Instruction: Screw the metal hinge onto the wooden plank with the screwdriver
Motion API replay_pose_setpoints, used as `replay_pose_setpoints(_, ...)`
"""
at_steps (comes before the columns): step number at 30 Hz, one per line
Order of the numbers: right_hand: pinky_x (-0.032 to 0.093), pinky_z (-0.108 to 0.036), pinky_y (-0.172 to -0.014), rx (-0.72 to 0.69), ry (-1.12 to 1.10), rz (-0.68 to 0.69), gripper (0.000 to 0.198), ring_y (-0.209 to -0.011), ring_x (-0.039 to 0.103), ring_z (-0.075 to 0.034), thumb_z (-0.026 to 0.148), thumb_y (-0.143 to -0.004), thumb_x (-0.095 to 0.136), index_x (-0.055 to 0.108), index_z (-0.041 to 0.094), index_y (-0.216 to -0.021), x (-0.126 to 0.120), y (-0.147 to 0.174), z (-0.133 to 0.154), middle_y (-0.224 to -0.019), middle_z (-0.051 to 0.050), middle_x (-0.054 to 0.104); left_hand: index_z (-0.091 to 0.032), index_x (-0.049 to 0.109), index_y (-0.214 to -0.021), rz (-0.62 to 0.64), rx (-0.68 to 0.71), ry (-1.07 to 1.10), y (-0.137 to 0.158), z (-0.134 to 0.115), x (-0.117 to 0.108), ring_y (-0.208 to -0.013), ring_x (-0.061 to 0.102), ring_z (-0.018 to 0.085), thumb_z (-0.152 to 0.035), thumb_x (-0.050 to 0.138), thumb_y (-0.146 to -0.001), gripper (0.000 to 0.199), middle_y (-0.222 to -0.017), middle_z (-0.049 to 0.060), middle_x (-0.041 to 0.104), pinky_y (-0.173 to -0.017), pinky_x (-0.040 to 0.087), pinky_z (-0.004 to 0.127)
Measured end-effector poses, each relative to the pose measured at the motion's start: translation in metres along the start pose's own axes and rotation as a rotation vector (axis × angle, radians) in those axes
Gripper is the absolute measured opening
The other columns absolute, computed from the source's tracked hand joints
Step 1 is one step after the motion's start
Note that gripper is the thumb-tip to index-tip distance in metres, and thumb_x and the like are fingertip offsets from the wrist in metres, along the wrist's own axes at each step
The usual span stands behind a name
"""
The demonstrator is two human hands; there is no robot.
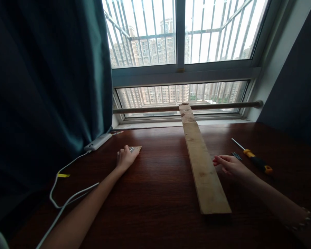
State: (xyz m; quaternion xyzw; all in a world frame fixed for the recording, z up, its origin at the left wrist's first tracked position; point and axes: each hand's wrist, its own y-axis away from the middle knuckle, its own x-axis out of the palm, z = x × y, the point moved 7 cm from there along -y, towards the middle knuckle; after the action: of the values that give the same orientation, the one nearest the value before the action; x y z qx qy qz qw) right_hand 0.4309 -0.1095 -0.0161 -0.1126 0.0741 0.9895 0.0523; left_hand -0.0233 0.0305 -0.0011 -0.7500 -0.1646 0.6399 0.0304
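From where I stand, the person's left hand (125,157) is on the far left of the tabletop (155,193), its fingers bent down over a small flat piece (136,148). They touch it, but whether they're clamped on it I can't tell, as the knuckles cover most of it. The right hand (229,166) has thumb and fingertips drawn together just beside the plank's right edge; I see nothing between them, though something tiny could be hidden.

The plank (208,169) lies lengthwise between the hands, its far end reaching the window rail (158,109), perhaps placed so that both hands can get at it. Right of it, beyond the right hand, are some slim dark pieces (236,156) and a screwdriver (257,162), probably set there to be within easy reach. Far left, a white power strip (98,141) sits by the curtain (67,76), likely out of the way.

Counting up: one plank, one screwdriver, one flat piece, one power strip; the dark pieces lie too close together to count.
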Motion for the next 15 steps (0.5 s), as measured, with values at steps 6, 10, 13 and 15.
replay_pose_setpoints(6,0.024,-0.019,-0.030,-0.033,0.003,-0.008,0.054,-0.035,0.035,-0.002,0.064,-0.067,0.057,0.062,0.012,-0.078,0.001,0.004,0.008,-0.083,-0.011,0.067,-0.012,0.041,-0.117,-0.007,0.241,0.207,0.050,-0.070,0.000,-0.104,0.047,0.029,-0.055,0.051,-0.073,0.061,-0.111,0.015,0.051,-0.088,0.036,0.034)
replay_pose_setpoints(10,0.025,-0.019,-0.032,-0.056,-0.006,0.023,0.053,-0.035,0.035,-0.001,0.063,-0.068,0.057,0.061,0.011,-0.077,0.001,0.003,0.008,-0.082,-0.010,0.066,-0.013,0.042,-0.118,0.063,0.364,0.290,0.079,-0.114,0.002,-0.107,0.044,0.029,-0.057,0.049,-0.074,0.063,-0.113,0.015,0.050,-0.090,0.035,0.035)
replay_pose_setpoints(13,0.026,-0.019,-0.032,-0.059,-0.002,0.035,0.055,-0.035,0.035,-0.002,0.065,-0.067,0.057,0.061,0.011,-0.078,0.002,0.000,0.006,-0.079,-0.008,0.065,-0.013,0.041,-0.120,0.084,0.407,0.274,0.089,-0.138,0.004,-0.106,0.043,0.029,-0.057,0.048,-0.075,0.063,-0.113,0.016,0.049,-0.091,0.033,0.036)
replay_pose_setpoints(15,0.026,-0.019,-0.032,-0.054,-0.008,0.036,0.057,-0.035,0.035,-0.002,0.066,-0.067,0.056,0.060,0.011,-0.078,0.002,-0.001,0.004,-0.079,-0.009,0.065,-0.011,0.040,-0.121,0.088,0.401,0.240,0.090,-0.148,0.006,-0.105,0.043,0.030,-0.056,0.048,-0.075,0.064,-0.112,0.017,0.049,-0.090,0.032,0.037)
